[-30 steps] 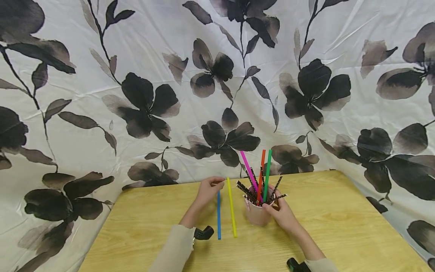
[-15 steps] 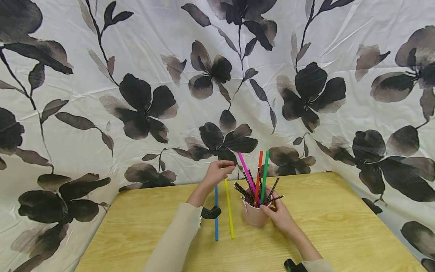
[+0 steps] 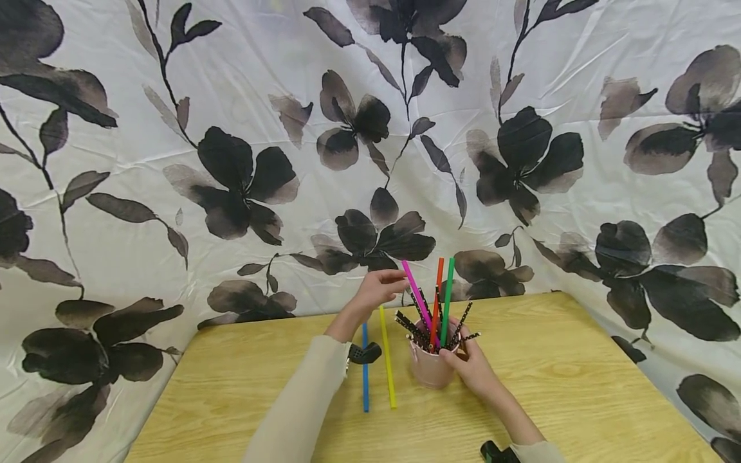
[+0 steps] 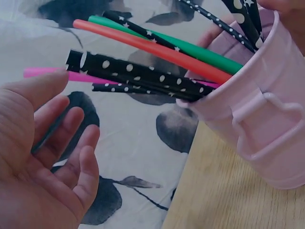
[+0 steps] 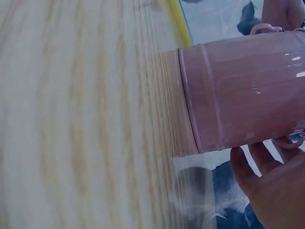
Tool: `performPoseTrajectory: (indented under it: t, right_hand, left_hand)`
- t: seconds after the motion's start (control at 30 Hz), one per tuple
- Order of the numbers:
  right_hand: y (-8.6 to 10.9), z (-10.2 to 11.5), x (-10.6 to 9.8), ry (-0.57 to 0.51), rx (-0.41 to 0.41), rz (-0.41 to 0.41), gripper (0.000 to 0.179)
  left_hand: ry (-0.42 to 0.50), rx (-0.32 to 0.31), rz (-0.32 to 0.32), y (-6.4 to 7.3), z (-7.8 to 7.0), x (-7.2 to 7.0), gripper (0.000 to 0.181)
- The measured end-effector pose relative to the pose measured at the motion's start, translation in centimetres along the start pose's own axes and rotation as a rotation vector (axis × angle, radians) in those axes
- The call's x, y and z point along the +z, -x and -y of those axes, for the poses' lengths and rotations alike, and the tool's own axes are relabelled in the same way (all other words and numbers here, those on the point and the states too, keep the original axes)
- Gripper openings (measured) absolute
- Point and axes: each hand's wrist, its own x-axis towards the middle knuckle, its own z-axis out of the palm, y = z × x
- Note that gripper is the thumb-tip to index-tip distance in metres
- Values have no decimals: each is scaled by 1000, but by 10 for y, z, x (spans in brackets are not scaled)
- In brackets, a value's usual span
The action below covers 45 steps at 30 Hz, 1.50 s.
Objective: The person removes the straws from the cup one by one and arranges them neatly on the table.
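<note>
The left hand (image 3: 376, 290) is raised by the pink straw (image 3: 418, 296), its fingers loosely bent and apart, with nothing gripped; the thumb overlaps the straw near its upper end in the left wrist view, and whether they touch I cannot tell. The right hand (image 3: 477, 366) holds the pink bucket (image 3: 431, 373) from the right, thumb at the rim on the near side and fingers round the far side. The pink straw leans left out of this bucket, while the red-orange straw (image 3: 437, 292) and the green straw (image 3: 448, 296) rise close together just to its right. Black patterned straws (image 4: 143, 74) crowd the mouth at several angles; seen from the left wrist, some thick dotted ones cross in front of the pink straw and hide part of it. Left of the bucket, the yellow straw (image 3: 388, 360) lies on the wooden table (image 3: 260, 386), and beyond it, roughly parallel, the blue straw (image 3: 366, 392). The black wrist camera (image 3: 365, 353) on the left sleeve (image 3: 295, 399) covers a middle stretch of the blue one. Behind the table hangs a pale cloth (image 3: 249, 58) printed with dark flowers.
</note>
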Motion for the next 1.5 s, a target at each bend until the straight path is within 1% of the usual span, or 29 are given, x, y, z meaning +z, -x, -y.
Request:
performPoseTrajectory:
  t: [0.07,0.2,0.3,0.37,0.47,0.57,0.67,0.73,0.83,0.9,1.0,1.07,1.13,1.2,1.3,1.4,1.5]
  right_hand:
    - [1,1,1,-5,8,-9,64]
    - [2,3,4,-9,25,-11,63]
    - [2,6,5,2,7,-15,63]
    - [2,8,4,11,-7,-20,62]
    - [1,8,3,12,-1,-22,62]
    - [0,6,2,5,16,-17,62]
    - [-3,5,1,7,17,-12,63]
    - [-3,4,1,10,15,-17,63]
    - [-1,3,1,13,23,-10,64]
    - [1,3,2,7,31,-2,64]
    - [2,4,2,13,39,-2,65]
    - [2,7,2,19,39,-11,65]
    - [1,8,1,27,42,-12,65]
    - [1,8,0,26,44,-5,64]
    - [0,7,0,31,36,0,64]
    - [0,6,2,28,25,-2,64]
    - [2,7,4,21,20,-2,63]
  left_hand:
    - [-1,4,13,1,-2,2,37]
    - [-52,16,16,2,-5,6,29]
    - [-97,52,15,1,-9,7,25]
    - [-101,72,24,-1,-11,8,24]
    - [-55,81,23,-1,-15,8,25]
    - [39,89,-7,-1,-21,4,27]
    - [148,132,-57,0,-30,-4,27]
    - [221,173,-89,0,-38,-10,27]
    - [331,225,-137,7,-54,-22,23]
    - [394,263,-167,13,-67,-33,21]
    - [431,335,-217,24,-88,-51,22]
    - [411,381,-259,32,-101,-65,26]
    - [369,397,-309,40,-109,-78,29]
    - [325,384,-346,48,-113,-91,31]
    - [237,324,-376,59,-113,-106,35]
    - [161,251,-379,68,-106,-116,41]
    - [149,177,-395,74,-95,-123,44]
